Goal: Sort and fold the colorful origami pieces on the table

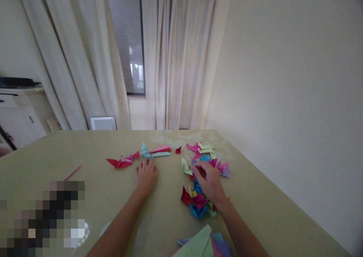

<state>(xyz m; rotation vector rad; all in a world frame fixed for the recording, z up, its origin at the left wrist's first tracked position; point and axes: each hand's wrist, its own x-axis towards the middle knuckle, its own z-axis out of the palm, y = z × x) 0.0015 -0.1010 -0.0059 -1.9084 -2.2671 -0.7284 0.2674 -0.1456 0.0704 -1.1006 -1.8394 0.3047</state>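
My left hand (146,174) lies on the table with its fingers spread and bent a little. Just beyond its fingertips are a light blue folded paper piece (144,150) and narrow pink paper strips (162,148). A red paper crane (119,163) is to its left, beside a pink folded piece (130,157). Over a pile of coloured folded paper pieces, my right hand (208,179) is curled, thumb and forefinger pinched together at the edge of a pale green folded piece (186,167). What the pinch holds, if anything, is hidden. Red and blue pieces (198,211) lie nearer me.
Larger folded papers, a pale green one (198,242) on top, lie at the near edge of the table (164,211). A thin pink stick (72,172) is at left, near a blurred-out patch. A wall (297,98) runs along the right; curtains (187,60) hang behind.
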